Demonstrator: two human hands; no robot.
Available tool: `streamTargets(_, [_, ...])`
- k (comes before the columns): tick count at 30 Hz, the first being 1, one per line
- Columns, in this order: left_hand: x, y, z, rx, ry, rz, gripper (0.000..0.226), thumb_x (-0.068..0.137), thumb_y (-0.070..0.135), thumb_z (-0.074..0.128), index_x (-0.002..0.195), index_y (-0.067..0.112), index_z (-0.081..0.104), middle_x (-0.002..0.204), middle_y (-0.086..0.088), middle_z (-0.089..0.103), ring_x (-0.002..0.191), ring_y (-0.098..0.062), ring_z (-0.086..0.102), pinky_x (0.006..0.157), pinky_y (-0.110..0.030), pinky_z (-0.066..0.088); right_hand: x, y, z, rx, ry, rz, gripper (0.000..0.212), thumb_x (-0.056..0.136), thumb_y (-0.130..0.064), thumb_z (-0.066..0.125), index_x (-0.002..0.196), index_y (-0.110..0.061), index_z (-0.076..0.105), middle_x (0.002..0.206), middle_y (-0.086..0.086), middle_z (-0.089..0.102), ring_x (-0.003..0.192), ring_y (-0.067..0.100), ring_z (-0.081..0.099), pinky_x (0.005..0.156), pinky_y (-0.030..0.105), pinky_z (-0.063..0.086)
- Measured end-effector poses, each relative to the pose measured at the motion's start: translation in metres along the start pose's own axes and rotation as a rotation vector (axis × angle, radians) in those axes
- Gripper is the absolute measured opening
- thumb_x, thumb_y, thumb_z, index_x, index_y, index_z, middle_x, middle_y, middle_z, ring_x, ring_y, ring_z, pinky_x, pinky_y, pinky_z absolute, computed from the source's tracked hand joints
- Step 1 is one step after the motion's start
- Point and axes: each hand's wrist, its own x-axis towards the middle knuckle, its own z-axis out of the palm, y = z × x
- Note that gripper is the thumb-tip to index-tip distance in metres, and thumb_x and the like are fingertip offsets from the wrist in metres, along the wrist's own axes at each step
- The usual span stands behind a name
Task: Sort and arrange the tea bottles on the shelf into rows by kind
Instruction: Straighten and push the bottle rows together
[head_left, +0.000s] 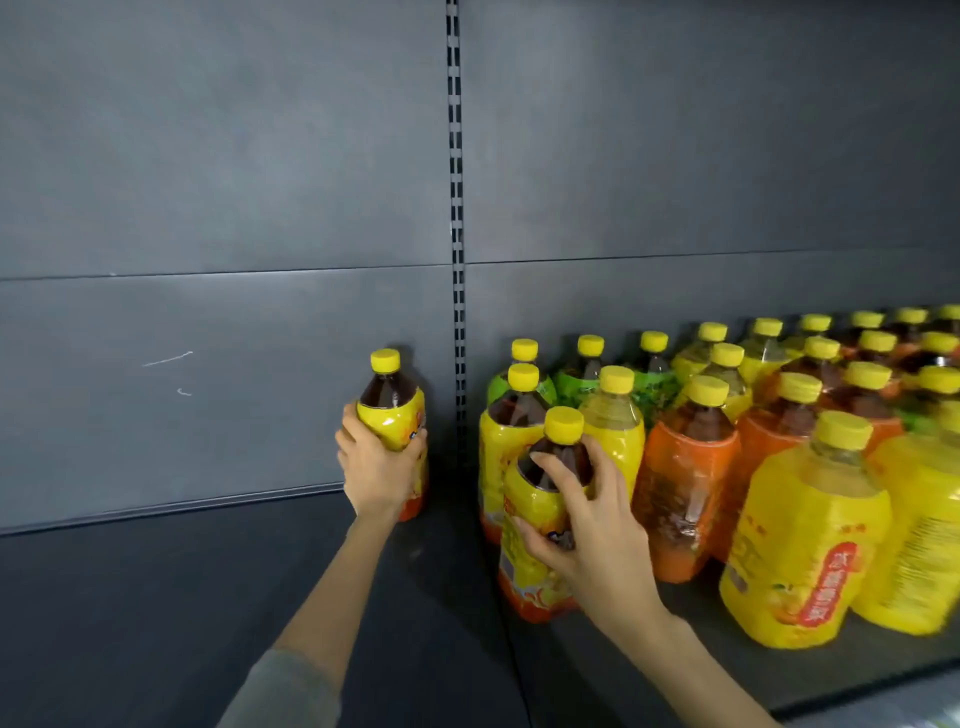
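Dark-tea bottle (524, 501) in right hand (597, 530), orange-labelled bottle (685, 493) just beside.

My left hand (376, 467) covers the lower label of 1 tea bottle (389, 405); my right hand (592, 530) hides the print of the 2nd tea bottle (522, 582). The bottles at the right edge (940, 379) are blurred and cut off, their labels unreadable.
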Motion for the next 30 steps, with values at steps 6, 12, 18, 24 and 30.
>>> streamTargets(6, [0.0, -0.019, -0.015, -0.019, -0.044, 0.083, 0.087, 0.071, 0.042, 0.079, 0.14, 0.02, 0.029, 0.131, -0.01, 0.045, 0.116, -0.035, 0.05, 0.086, -0.05, 0.044, 0.0, 0.001, 0.001, -0.137, 0.026, 0.0, 0.056, 0.084, -0.065, 0.04, 0.132, -0.036, 0.039, 0.14, 0.008, 0.03, 0.122, 0.033, 0.049, 0.051, 0.037, 0.057])
streamTargets(12, [-0.042, -0.034, -0.068, -0.33, -0.268, 0.062, 0.092, 0.05, 0.055, 0.082, 0.13, 0.042, 0.039, 0.119, 0.01, 0.061, 0.11, -0.015, 0.059, 0.092, -0.044, 0.051, -0.005, 0.004, 0.002, -0.054, 0.008, -0.002, 0.06, 0.087, -0.066, 0.037, 0.14, -0.039, 0.03, 0.148, 0.005, 0.021, 0.136, 0.033, 0.032, 0.07, 0.043, 0.057])
streamTargets(18, [-0.095, -0.027, -0.109, -0.527, -0.411, 0.069, 0.086, 0.048, 0.033, 0.093, 0.121, 0.033, 0.046, 0.11, 0.011, 0.065, 0.104, -0.006, 0.062, 0.075, -0.018, 0.054, -0.011, 0.019, -0.012, 0.376, -0.101, -0.038, 0.046, 0.098, -0.037, 0.046, 0.14, -0.045, 0.032, 0.156, -0.013, 0.01, 0.142, -0.003, 0.008, 0.107, 0.009, 0.016])
streamTargets(24, [-0.13, -0.015, -0.108, -0.568, -0.522, 0.074, 0.095, 0.038, 0.055, 0.09, 0.123, 0.041, 0.049, 0.118, 0.01, 0.064, 0.109, -0.012, 0.062, 0.078, -0.025, 0.056, -0.03, 0.009, -0.029, 0.666, -0.06, 0.15, 0.036, 0.096, -0.042, 0.043, 0.132, -0.038, 0.047, 0.149, -0.012, 0.029, 0.137, -0.005, 0.024, 0.099, 0.003, 0.026])
streamTargets(30, [-0.167, 0.003, -0.078, -0.517, -0.507, 0.134, 0.1, 0.049, 0.06, 0.081, 0.138, 0.042, 0.039, 0.113, 0.023, 0.054, 0.113, 0.001, 0.056, 0.08, -0.014, 0.05, -0.057, -0.001, -0.043, 0.783, -0.204, 0.082, 0.064, 0.086, -0.064, 0.05, 0.143, -0.043, 0.03, 0.154, -0.013, 0.021, 0.143, 0.005, 0.019, 0.112, 0.026, 0.029])
